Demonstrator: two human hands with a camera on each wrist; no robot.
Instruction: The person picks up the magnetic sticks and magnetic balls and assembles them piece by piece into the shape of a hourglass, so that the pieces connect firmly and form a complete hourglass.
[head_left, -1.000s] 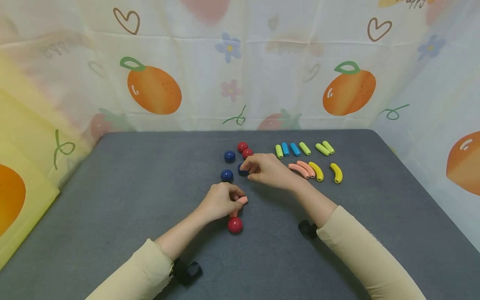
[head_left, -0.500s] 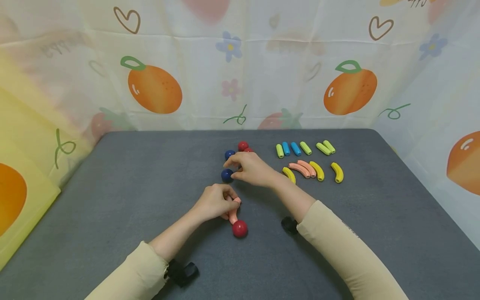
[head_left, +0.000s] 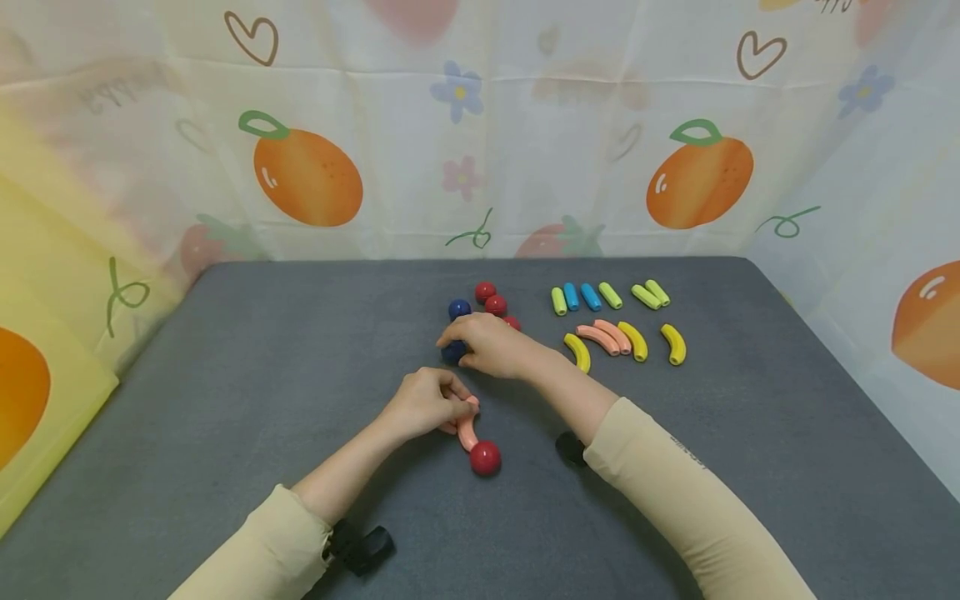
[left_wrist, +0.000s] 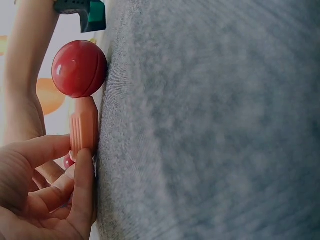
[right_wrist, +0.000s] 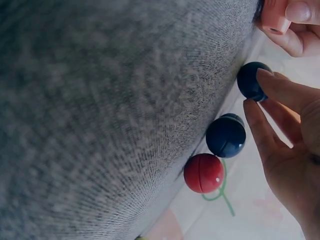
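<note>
My left hand (head_left: 423,404) pinches a curved pink piece (head_left: 467,431) between thumb and fingers, low over the grey table. Joined to the near end of that piece is a glossy red ball (head_left: 485,458); in the left wrist view the red ball (left_wrist: 80,69) meets the end of the ribbed pink piece (left_wrist: 84,122). Farther back, my right hand (head_left: 491,346) has its thumb and fingers around a dark blue ball (head_left: 452,353), partly hidden in the head view. The right wrist view shows the thumb and fingertips on this blue ball (right_wrist: 252,81).
Beyond the right hand lie another blue ball (head_left: 459,309) and several red balls (head_left: 485,292). To the right are short green tubes (head_left: 610,295), blue tubes (head_left: 590,297), curved yellow pieces (head_left: 673,344) and more curved pink pieces (head_left: 597,339). A printed curtain (head_left: 405,167) stands behind the table (head_left: 262,358).
My right hand has moved left from one blue ball to another and now grips it, uncovering a yellow piece. The red ball on the pink piece has shifted slightly right and nearer.
</note>
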